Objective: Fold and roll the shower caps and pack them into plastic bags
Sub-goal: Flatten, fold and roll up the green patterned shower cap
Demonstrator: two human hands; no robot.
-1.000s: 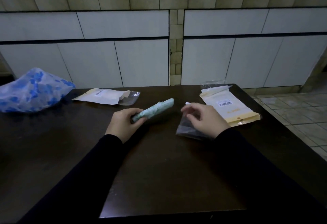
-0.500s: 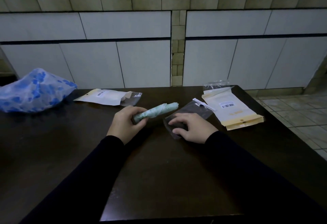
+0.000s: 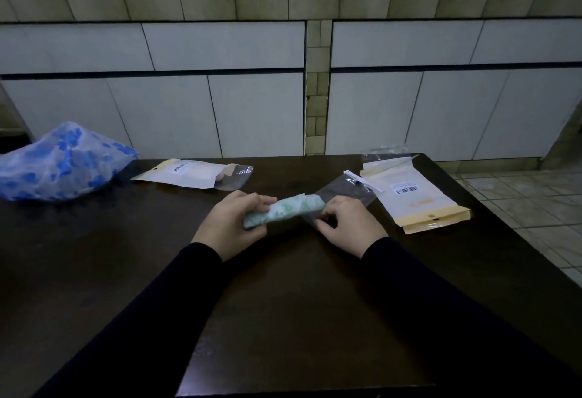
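My left hand (image 3: pixel 228 223) grips a rolled shower cap (image 3: pixel 285 213), pale with a green print, near its left end. The roll points right, and its far tip meets the mouth of a clear plastic bag (image 3: pixel 346 191). My right hand (image 3: pixel 348 227) pinches the near edge of that bag just above the dark table (image 3: pixel 283 303). Whether the tip of the roll is inside the bag is unclear.
A stack of cream and white bags (image 3: pixel 415 197) lies at the table's right edge. One packed bag (image 3: pixel 192 173) lies at the back left. A loose blue-patterned shower cap (image 3: pixel 59 163) sits at the far left. White cabinet doors stand behind, tiled floor to the right.
My right hand has lifted the clear bag's edge and drawn it toward the roll. My left hand has brought the roll rightward until its tip meets the bag.
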